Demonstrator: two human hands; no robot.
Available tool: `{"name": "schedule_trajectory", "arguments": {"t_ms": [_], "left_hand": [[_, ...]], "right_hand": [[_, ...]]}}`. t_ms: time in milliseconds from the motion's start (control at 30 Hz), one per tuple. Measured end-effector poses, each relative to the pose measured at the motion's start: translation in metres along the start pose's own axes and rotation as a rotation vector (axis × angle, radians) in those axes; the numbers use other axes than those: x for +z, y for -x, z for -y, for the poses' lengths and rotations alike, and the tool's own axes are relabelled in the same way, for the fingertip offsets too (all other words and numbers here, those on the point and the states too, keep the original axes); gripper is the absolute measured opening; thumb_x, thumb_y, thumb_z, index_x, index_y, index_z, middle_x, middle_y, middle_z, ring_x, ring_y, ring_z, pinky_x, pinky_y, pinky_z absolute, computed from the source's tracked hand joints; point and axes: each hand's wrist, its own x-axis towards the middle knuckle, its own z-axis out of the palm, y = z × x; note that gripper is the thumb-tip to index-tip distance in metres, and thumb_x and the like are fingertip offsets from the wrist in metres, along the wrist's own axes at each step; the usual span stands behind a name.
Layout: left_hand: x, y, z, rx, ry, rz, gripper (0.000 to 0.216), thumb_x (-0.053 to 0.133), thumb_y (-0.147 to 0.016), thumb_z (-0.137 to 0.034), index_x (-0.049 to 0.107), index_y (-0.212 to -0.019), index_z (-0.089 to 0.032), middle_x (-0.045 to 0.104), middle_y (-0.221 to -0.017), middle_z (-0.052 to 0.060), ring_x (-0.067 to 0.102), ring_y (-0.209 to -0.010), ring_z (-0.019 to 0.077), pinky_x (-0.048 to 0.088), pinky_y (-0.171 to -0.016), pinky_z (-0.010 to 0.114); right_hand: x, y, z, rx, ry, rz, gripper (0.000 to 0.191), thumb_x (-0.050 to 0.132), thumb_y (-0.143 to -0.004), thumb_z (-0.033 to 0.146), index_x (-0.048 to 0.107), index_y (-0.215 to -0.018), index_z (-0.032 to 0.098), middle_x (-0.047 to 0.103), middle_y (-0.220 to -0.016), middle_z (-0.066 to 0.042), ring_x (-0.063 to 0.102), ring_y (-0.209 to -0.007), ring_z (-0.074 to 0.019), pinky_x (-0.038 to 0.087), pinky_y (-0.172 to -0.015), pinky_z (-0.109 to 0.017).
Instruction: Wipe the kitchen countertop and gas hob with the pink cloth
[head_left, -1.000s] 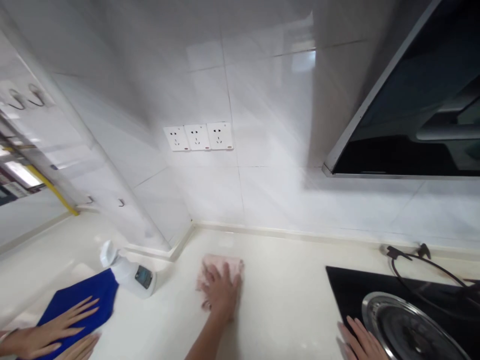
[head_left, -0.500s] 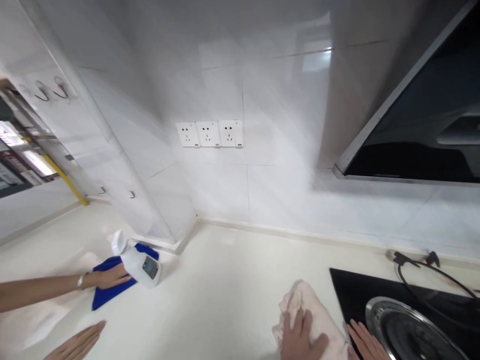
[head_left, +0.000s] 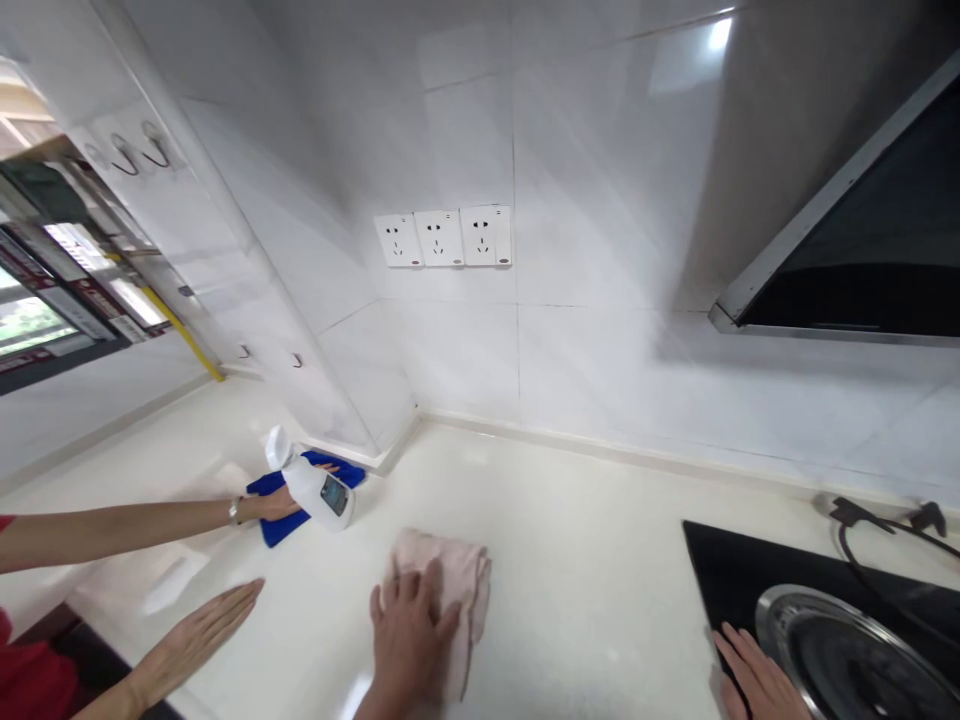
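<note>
My left hand (head_left: 409, 640) lies flat, fingers stretched out, on a crumpled pink cloth (head_left: 459, 578) in the middle of the cream countertop (head_left: 592, 550). My right hand (head_left: 757, 685) rests flat and open at the bottom right, on the near left corner of a black glass cooktop (head_left: 720, 560). It lies beside the cooktop's steel burner ring (head_left: 847, 650). A co-worker's hand (head_left: 274, 503) at the left presses a blue cloth (head_left: 279, 528) next to a white spray bottle (head_left: 315, 487). That person's other hand (head_left: 199, 635) lies flat on the counter.
White tiled walls meet in a corner behind the bottle, with three sockets (head_left: 442, 237) above. A dark range hood (head_left: 862, 270) juts out at the upper right. A black cable (head_left: 889, 525) lies behind the cooktop. Hooks and a window are at the far left.
My left hand has slid the pink cloth left from beside the cooktop to the middle of the counter. The co-worker's hand pushed the blue cloth farther toward the wall corner.
</note>
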Motion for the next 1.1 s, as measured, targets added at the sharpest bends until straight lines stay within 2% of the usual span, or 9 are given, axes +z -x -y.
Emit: {"name": "schedule_trajectory", "arguments": {"t_ms": [133,300,433,567,667,767,900,1000,1100], "left_hand": [[-0.009,-0.010,0.007,-0.055,-0.013,0.021,0.047,0.067,-0.095,-0.046,0.059,-0.134,-0.021,0.061,-0.139,0.010,0.063,-0.120,0.0263,0.057,-0.101,0.052],[-0.005,-0.020,-0.020,0.028,0.025,0.052,0.048,0.066,-0.095,-0.047,0.059,-0.135,-0.022,0.059,-0.143,0.010,0.060,-0.125,0.0278,0.054,-0.105,0.054],[0.009,-0.019,-0.062,0.175,0.072,0.047,0.063,0.065,-0.094,-0.053,0.050,-0.149,-0.026,0.041,-0.164,0.011,0.039,-0.149,0.0367,0.031,-0.123,0.067],[0.043,0.010,-0.112,0.471,0.165,0.003,0.073,0.057,-0.093,-0.060,0.040,-0.158,-0.032,0.028,-0.173,0.011,0.016,-0.160,0.0431,0.015,-0.126,0.071],[0.077,0.049,-0.147,0.789,0.264,-0.103,0.080,0.056,-0.090,-0.066,0.036,-0.159,-0.032,0.026,-0.173,0.013,0.017,-0.160,0.0428,0.020,-0.124,0.071],[0.101,0.080,-0.166,0.934,0.301,-0.263,0.079,0.062,-0.084,-0.070,0.048,-0.151,-0.032,0.036,-0.169,0.014,0.025,-0.158,0.0423,0.022,-0.125,0.068],[0.101,0.090,-0.147,0.970,0.290,-0.490,0.057,0.065,-0.085,-0.067,0.063,-0.130,-0.033,0.054,-0.158,0.011,0.036,-0.155,0.0363,0.022,-0.129,0.059],[0.089,0.093,-0.097,0.883,0.197,-0.581,0.046,0.071,-0.084,-0.059,0.067,-0.123,-0.034,0.062,-0.150,0.008,0.034,-0.156,0.0329,0.015,-0.132,0.054],[0.082,0.106,-0.033,0.772,0.070,-0.554,0.052,0.074,-0.081,-0.061,0.067,-0.128,-0.038,0.069,-0.140,0.006,0.027,-0.159,0.0310,0.014,-0.132,0.053]], "right_hand": [[-0.001,-0.003,0.006,0.002,0.031,-0.041,0.056,0.041,-0.100,0.048,0.067,-0.131,0.010,0.068,-0.138,-0.015,0.064,-0.126,-0.0348,0.049,-0.103,-0.049],[-0.006,-0.008,0.013,0.029,0.026,-0.033,0.057,0.037,-0.103,0.051,0.064,-0.134,0.010,0.067,-0.139,-0.016,0.061,-0.129,-0.0342,0.045,-0.109,-0.049],[-0.006,-0.007,0.014,0.103,-0.028,0.006,0.058,0.036,-0.103,0.054,0.064,-0.135,0.015,0.066,-0.140,-0.014,0.060,-0.131,-0.0334,0.042,-0.114,-0.050],[-0.005,-0.006,0.013,0.119,-0.065,0.010,0.056,0.039,-0.103,0.054,0.064,-0.136,0.017,0.066,-0.140,-0.013,0.060,-0.132,-0.0336,0.046,-0.111,-0.050],[-0.006,-0.007,0.013,0.132,-0.095,0.002,0.052,0.040,-0.103,0.050,0.063,-0.137,0.017,0.065,-0.142,-0.013,0.059,-0.134,-0.0324,0.047,-0.110,-0.049],[-0.009,-0.007,0.013,0.133,-0.114,0.014,0.051,0.041,-0.103,0.048,0.062,-0.138,0.017,0.064,-0.144,-0.013,0.057,-0.136,-0.0319,0.046,-0.112,-0.049],[-0.012,-0.007,0.012,0.142,-0.131,0.034,0.052,0.041,-0.103,0.049,0.063,-0.137,0.016,0.063,-0.145,-0.013,0.056,-0.137,-0.0319,0.047,-0.112,-0.049],[-0.012,-0.006,0.011,0.165,-0.149,0.040,0.052,0.041,-0.103,0.050,0.064,-0.136,0.017,0.064,-0.144,-0.012,0.057,-0.136,-0.0314,0.047,-0.112,-0.049],[-0.011,-0.005,0.012,0.164,-0.146,0.043,0.052,0.042,-0.103,0.050,0.065,-0.135,0.017,0.064,-0.143,-0.012,0.058,-0.135,-0.0319,0.047,-0.112,-0.049]]}}
